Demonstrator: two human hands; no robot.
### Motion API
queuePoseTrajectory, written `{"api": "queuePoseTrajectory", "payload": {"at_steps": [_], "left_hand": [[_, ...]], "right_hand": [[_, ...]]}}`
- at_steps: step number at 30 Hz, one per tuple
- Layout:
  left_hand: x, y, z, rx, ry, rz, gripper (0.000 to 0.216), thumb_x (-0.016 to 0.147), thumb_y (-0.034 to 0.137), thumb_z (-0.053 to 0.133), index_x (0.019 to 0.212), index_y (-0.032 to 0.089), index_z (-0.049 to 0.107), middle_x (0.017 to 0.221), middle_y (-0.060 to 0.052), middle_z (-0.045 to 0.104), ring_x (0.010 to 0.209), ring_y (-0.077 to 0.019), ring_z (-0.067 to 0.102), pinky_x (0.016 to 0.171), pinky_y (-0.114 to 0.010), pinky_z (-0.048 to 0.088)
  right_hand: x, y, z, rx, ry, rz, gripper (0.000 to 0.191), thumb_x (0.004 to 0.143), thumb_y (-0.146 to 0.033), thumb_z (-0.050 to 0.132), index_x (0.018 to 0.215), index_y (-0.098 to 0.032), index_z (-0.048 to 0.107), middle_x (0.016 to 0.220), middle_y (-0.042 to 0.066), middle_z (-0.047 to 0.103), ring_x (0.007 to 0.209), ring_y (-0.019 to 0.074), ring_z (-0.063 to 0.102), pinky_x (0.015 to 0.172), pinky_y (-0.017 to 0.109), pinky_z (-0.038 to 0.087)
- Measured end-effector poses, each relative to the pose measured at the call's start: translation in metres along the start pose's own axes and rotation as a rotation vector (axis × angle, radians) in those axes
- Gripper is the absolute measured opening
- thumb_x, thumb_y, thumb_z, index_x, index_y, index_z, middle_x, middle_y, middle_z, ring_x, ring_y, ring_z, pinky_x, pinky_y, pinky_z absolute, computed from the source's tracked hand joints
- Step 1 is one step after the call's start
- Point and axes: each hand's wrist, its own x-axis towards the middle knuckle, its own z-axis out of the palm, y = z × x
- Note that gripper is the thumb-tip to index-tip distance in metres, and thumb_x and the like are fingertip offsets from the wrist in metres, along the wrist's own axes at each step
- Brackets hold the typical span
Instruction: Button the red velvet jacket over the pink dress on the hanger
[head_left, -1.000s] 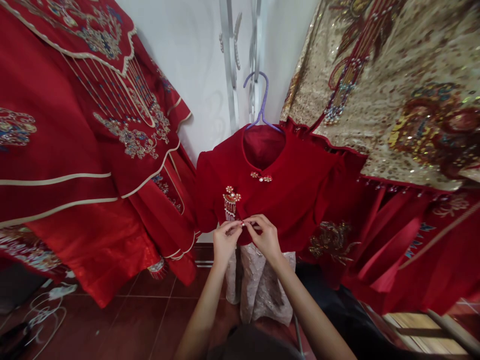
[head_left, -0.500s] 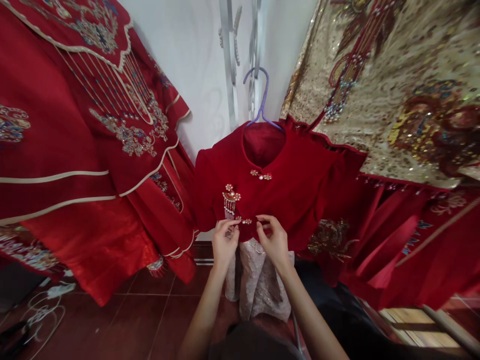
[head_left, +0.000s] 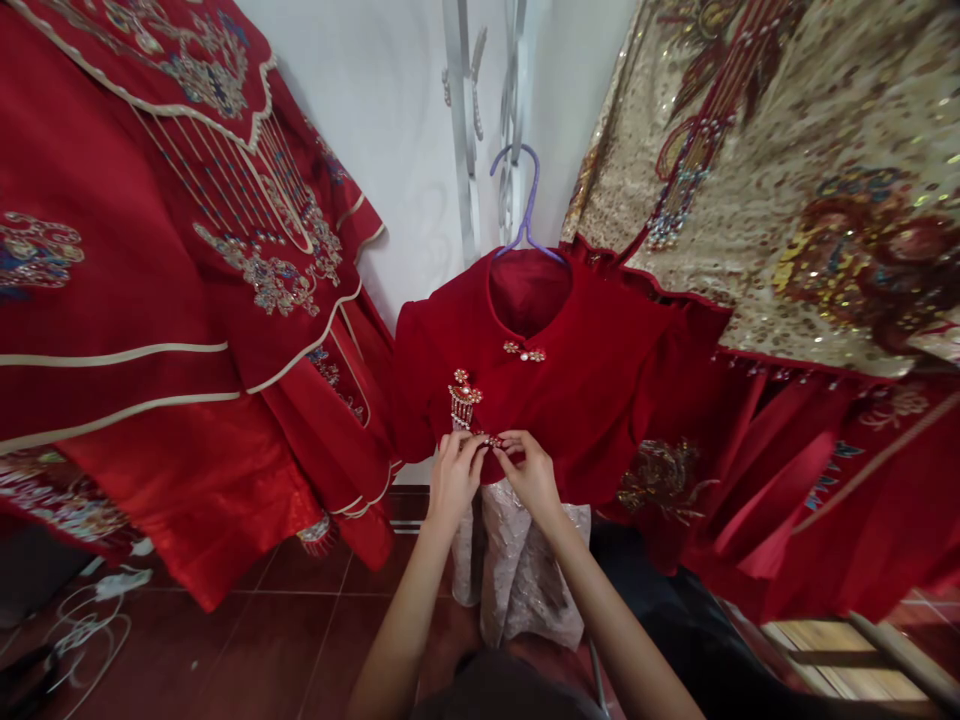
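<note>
A short red velvet jacket [head_left: 585, 400] hangs on a purple hanger [head_left: 529, 205] straight ahead of me. Its lower front carries a beaded frog clasp [head_left: 491, 440], partly covered by my fingertips. My left hand [head_left: 456, 478] pinches the clasp's left end, and my right hand [head_left: 529, 465] pinches its right end. Another beaded clasp [head_left: 525, 352] sits at the collar. On the chest, above my left hand, is a jewelled brooch [head_left: 465, 395] with hanging bead strands.
Embroidered red garments [head_left: 247, 330] hang at the left. A gold sequinned garment [head_left: 757, 210] hangs at the right. Pale silvery fabric [head_left: 525, 570] hangs below the jacket. White cables [head_left: 94, 625] lie on the tiled floor [head_left: 262, 650], and a wooden slatted piece [head_left: 840, 650] stands at lower right.
My right hand has moved left onto the clasp's right end, its fingers closing there. My left hand stays at the clasp's left end. The view has shifted slightly.
</note>
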Motion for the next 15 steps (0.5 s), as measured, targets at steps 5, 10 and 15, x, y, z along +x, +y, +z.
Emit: {"api": "queuePoseTrajectory", "payload": {"at_steps": [5,10,15], "left_hand": [[0.0018,-0.0033,0.0001,0.031,0.001,0.066,0.020,0.094,0.023,0.047,0.106,0.021,0.063,0.099,-0.008,0.060,0.095,-0.0205,0.054,0.078,-0.031,0.049],[0.0015,-0.0083,0.0018,-0.191,0.060,0.051,0.012,0.093,0.025,0.053,0.097,0.020,0.062,0.096,-0.006,0.064,0.093,-0.0187,0.057,0.084,-0.033,0.050],[-0.0040,-0.0067,0.0017,-0.353,0.090,-0.076,0.011,0.089,0.030,0.058,0.089,0.020,0.063,0.087,-0.004,0.065,0.084,-0.0166,0.060,0.075,-0.029,0.051]], "right_hand": [[0.0029,-0.0014,-0.0006,0.003,-0.011,0.015,0.018,0.086,-0.030,0.056,0.097,-0.018,0.061,0.090,0.007,0.067,0.079,0.0176,0.064,0.069,0.030,0.054],[0.0046,-0.0037,-0.0057,0.043,-0.050,0.030,0.019,0.086,-0.034,0.057,0.093,-0.017,0.063,0.088,0.007,0.068,0.080,0.0173,0.066,0.068,0.028,0.054],[0.0035,-0.0064,-0.0080,0.106,-0.099,0.084,0.024,0.085,-0.039,0.059,0.094,-0.018,0.064,0.090,0.007,0.069,0.083,0.0183,0.066,0.065,0.026,0.054]]}}
